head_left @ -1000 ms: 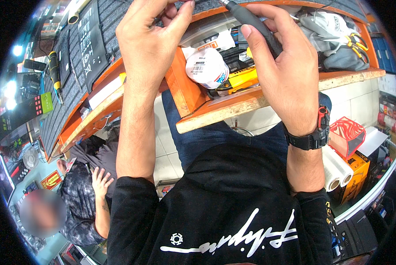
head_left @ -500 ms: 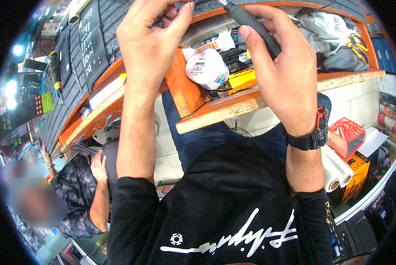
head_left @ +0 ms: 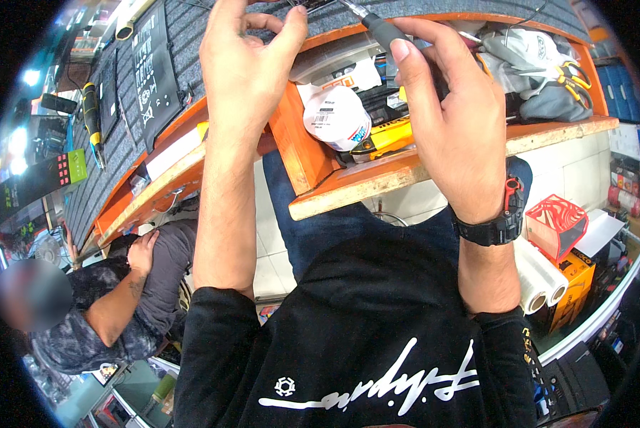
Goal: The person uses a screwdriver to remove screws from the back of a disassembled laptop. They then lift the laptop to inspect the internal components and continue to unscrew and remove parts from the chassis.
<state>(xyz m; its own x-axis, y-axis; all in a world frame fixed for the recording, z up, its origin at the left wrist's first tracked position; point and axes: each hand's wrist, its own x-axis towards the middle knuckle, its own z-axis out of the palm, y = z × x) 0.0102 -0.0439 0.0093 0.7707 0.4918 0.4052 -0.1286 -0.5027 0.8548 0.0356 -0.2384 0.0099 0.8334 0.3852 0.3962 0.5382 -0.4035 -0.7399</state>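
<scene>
My right hand (head_left: pixel 459 118) is closed around a screwdriver (head_left: pixel 385 30) with a thick black handle. Its metal shaft points up and left toward the top edge of the view. My left hand (head_left: pixel 252 60) is at the top left of centre with its fingers curled. Its thumb tip is beside a dark object (head_left: pixel 316 6), mostly cut off by the upper edge. Some of the left fingers are out of the picture, and what they pinch, if anything, is hidden. Under the hands is an open orange wooden drawer (head_left: pixel 302 160).
The drawer holds a white round container (head_left: pixel 336 118), a yellow tool (head_left: pixel 387 138), yellow-handled pliers (head_left: pixel 573 75) and grey gloves (head_left: pixel 559 107). On the grey ribbed mat (head_left: pixel 181 43) lie black battery packs (head_left: pixel 152 78) and a yellow-black screwdriver (head_left: pixel 91 121). Another person (head_left: pixel 113 299) sits at left.
My right hand and the screwdriver have shifted slightly left and tilted. My left hand has moved a little; the dark object shows more beside its thumb. The other person has leaned down and left.
</scene>
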